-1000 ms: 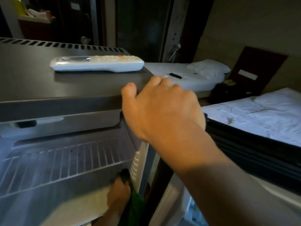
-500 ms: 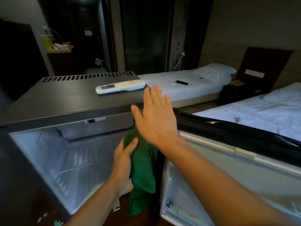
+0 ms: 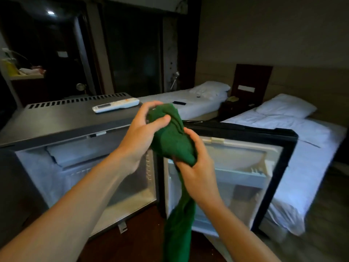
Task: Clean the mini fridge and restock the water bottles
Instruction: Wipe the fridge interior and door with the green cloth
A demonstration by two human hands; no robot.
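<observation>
The mini fridge (image 3: 56,127) stands open in front of me, its white inside bare and its door (image 3: 273,140) swung out to the right. Both hands hold a green cloth (image 3: 170,140) up in front of the fridge's right edge. My left hand (image 3: 139,133) grips the bunched top of the cloth. My right hand (image 3: 196,171) clutches it lower down, and the rest hangs down past the bottom of the view. I see no water bottles.
A white remote control (image 3: 115,105) lies on the fridge's dark top. Two beds with white sheets (image 3: 294,133) stand behind and to the right of the door, with a dark nightstand (image 3: 232,108) between them. The floor below the fridge is dark wood.
My left hand drew the cloth out of the fridge and raised it. My right hand left the fridge's top edge and took hold of the cloth. My view pulled back.
</observation>
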